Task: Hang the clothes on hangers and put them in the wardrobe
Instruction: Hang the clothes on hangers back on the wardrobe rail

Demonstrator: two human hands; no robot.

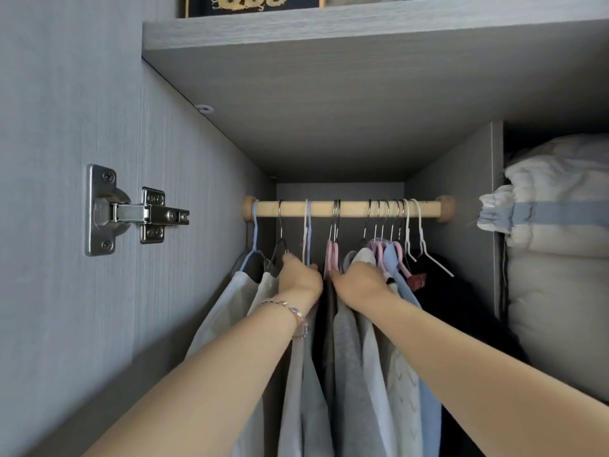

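A wooden rod (349, 208) spans the wardrobe and carries several hangers with grey, beige, blue and black clothes. My left hand (301, 275), with a bracelet on the wrist, grips the top of a pale grey garment (309, 384) hanging from a lilac and white hanger (307, 232). My right hand (359, 282) curls over the shoulder of a darker grey garment (349, 357), its thumb beside two pink hangers (333, 257). A narrow dark gap lies between the two hands. An empty white hanger (425, 249) hangs at the rod's right end.
The open door with a metal hinge (131, 211) stands at the left. A shelf (362, 77) lies close above the rod. Folded bedding (553, 252) fills the compartment on the right behind a partition (461, 225).
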